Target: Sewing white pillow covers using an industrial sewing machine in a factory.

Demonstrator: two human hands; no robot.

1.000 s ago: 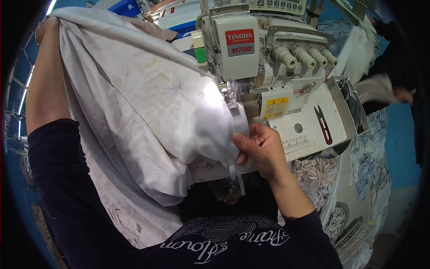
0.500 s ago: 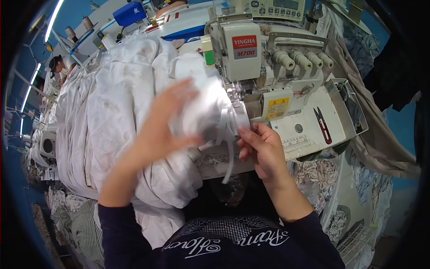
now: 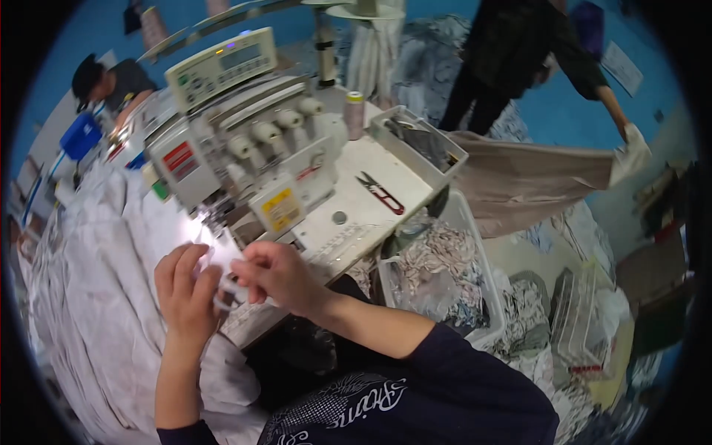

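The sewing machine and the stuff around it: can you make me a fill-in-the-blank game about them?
1. On the worktop of the sewing machine, the snips have ____ handles.
2. The big heap of white cloth lies on the ____ side of the picture.
3. The thread cone near the open box has a ____ top.
4. Of the left hand and right hand, the one closer to the snips is the ____.

Missing words: red; left; yellow; right.

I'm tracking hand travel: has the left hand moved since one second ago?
Yes: against the fixed sewing machine, the left hand has come rightward and closer in, from far out holding up the white cloth to beside the right hand.
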